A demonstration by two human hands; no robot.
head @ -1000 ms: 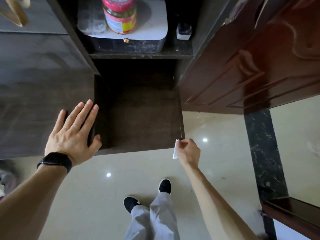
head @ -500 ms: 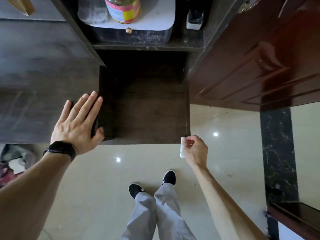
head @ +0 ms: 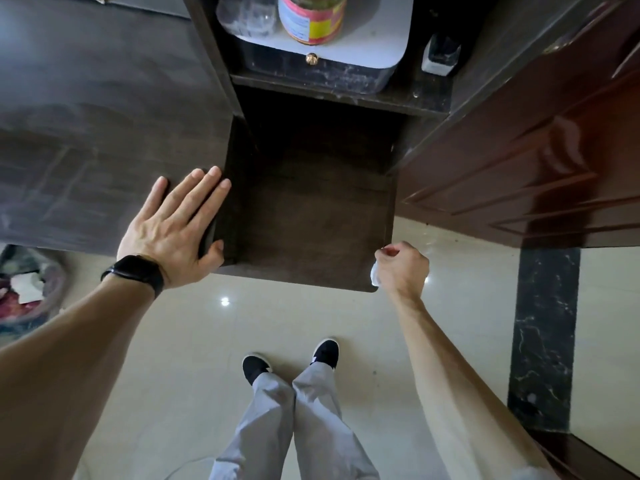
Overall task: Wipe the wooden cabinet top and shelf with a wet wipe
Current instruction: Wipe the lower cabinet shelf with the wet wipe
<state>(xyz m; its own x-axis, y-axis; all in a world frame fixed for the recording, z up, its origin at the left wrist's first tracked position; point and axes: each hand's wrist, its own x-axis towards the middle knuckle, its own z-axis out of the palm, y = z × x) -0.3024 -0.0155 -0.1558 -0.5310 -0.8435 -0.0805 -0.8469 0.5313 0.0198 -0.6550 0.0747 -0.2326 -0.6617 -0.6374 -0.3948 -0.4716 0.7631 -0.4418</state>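
grey trousers [head: 294, 427] and two black shoes [head: 254, 367] stand on a shiny cream floor [head: 173, 358], and the legs are cut off at the bottom edge. the right hand [head: 403, 266] is curled into a fist around a small white wet wipe [head: 374, 276]; most of the wipe is hidden inside the fist. it sits right at the front right corner of the low dark wooden shelf [head: 311, 220]. the left hand [head: 175, 230], with a black band [head: 135, 273] on the wrist, lies flat with fingers spread on the smooth dark cabinet top [head: 104, 133], thumb over the edge. a bin [head: 24, 285] at the left is cut off and blurry. higher up, a red jar [head: 311, 15] and a clear glass [head: 247, 12] stand on a white box [head: 381, 39], tops cut off. a glossy brown door [head: 536, 150] is on the right
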